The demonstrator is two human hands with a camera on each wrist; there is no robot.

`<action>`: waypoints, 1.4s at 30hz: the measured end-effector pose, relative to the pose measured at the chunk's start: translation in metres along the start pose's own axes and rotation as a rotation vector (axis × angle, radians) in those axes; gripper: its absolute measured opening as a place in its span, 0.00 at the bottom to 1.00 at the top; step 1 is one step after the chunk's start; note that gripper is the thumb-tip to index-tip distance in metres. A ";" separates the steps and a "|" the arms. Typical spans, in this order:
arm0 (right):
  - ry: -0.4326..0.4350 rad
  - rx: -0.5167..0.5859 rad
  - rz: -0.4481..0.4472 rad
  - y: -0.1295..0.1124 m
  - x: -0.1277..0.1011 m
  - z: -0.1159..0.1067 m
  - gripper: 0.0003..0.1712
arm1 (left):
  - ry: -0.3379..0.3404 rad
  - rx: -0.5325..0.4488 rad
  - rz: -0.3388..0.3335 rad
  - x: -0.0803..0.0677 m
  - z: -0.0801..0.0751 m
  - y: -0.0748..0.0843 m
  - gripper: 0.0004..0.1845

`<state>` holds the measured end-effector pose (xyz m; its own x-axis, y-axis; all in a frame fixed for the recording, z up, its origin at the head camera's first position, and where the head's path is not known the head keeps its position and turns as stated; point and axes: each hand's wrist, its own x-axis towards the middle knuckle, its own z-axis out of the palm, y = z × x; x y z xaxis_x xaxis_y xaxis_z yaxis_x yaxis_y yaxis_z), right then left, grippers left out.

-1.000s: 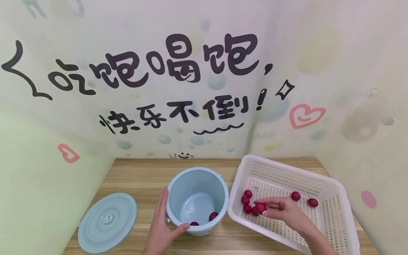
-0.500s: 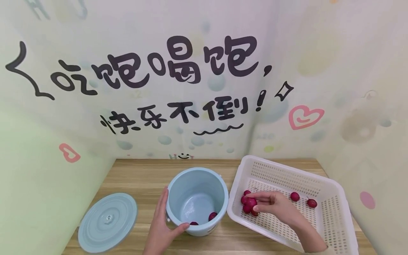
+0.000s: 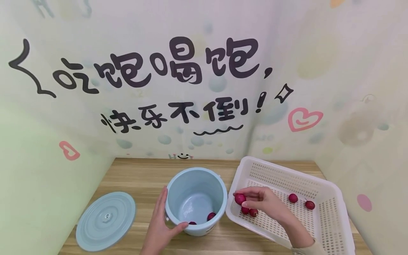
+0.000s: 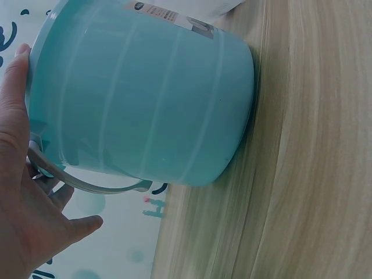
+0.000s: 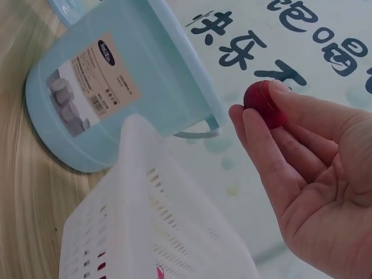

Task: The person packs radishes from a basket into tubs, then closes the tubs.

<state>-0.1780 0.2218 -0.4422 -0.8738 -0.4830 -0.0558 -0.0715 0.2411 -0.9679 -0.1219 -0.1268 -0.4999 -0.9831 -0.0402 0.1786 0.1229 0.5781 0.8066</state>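
Observation:
A light blue bucket (image 3: pixel 196 177) stands upright on the table with two dark red radishes (image 3: pixel 211 215) visible at its bottom. My left hand (image 3: pixel 160 226) spreads along the bucket's left side, thumb laid at the front rim and the other fingers along the outside. In the left wrist view the hand lies by the handle joint of the bucket (image 4: pixel 151 104). My right hand (image 3: pixel 269 206) pinches a red radish (image 3: pixel 240 199) between thumb and fingertips, over the left side of the white basket (image 3: pixel 342 198). The right wrist view shows this radish (image 5: pixel 263 103) above the basket's rim.
Several more radishes lie in the basket: two (image 3: pixel 253 212) show below the right hand, and two (image 3: pixel 293 198) lie farther right. A light blue lid (image 3: pixel 106 221) lies on the wooden table (image 3: pixel 143 170) at the left. A printed curtain rises behind.
My right hand has moved left and slightly up with the radish, from among the cluster toward the basket's left rim. The left hand stays at the bucket.

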 end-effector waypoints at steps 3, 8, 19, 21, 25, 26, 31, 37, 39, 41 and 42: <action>-0.011 0.008 -0.030 -0.002 0.003 0.003 0.24 | 0.000 0.003 0.003 0.000 0.000 0.000 0.67; -0.015 0.005 -0.053 -0.006 0.008 0.008 0.23 | -0.006 0.000 -0.005 0.001 -0.001 0.001 0.67; -0.034 0.027 -0.066 -0.014 0.017 0.017 0.24 | -0.016 -0.002 -0.012 0.001 -0.001 0.000 0.66; -0.044 0.033 -0.069 -0.014 0.018 0.019 0.24 | -0.016 -0.004 -0.012 0.001 -0.001 -0.001 0.66; -0.058 0.041 -0.067 -0.016 0.021 0.021 0.24 | -0.015 -0.007 -0.007 0.001 0.000 -0.001 0.67; -0.060 0.042 -0.067 -0.016 0.021 0.022 0.24 | -0.014 -0.007 -0.005 0.001 0.000 -0.001 0.67; -0.066 0.050 -0.077 -0.015 0.025 0.025 0.24 | -0.013 -0.017 -0.004 0.000 0.001 0.000 0.67; -0.073 0.055 -0.090 -0.017 0.029 0.030 0.23 | -0.011 -0.021 -0.009 0.000 0.001 0.001 0.67; -0.070 0.055 -0.082 -0.019 0.030 0.032 0.24 | -0.006 -0.020 -0.007 -0.001 0.001 0.000 0.67; -0.066 0.062 -0.078 -0.019 0.031 0.032 0.24 | -0.003 -0.015 -0.004 -0.001 0.000 0.000 0.67; -0.063 0.064 -0.077 -0.019 0.031 0.033 0.24 | -0.002 -0.012 -0.005 -0.001 0.000 0.001 0.67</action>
<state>-0.1883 0.1744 -0.4338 -0.8349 -0.5503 0.0064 -0.1052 0.1482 -0.9833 -0.1208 -0.1263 -0.4997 -0.9840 -0.0415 0.1731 0.1193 0.5681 0.8143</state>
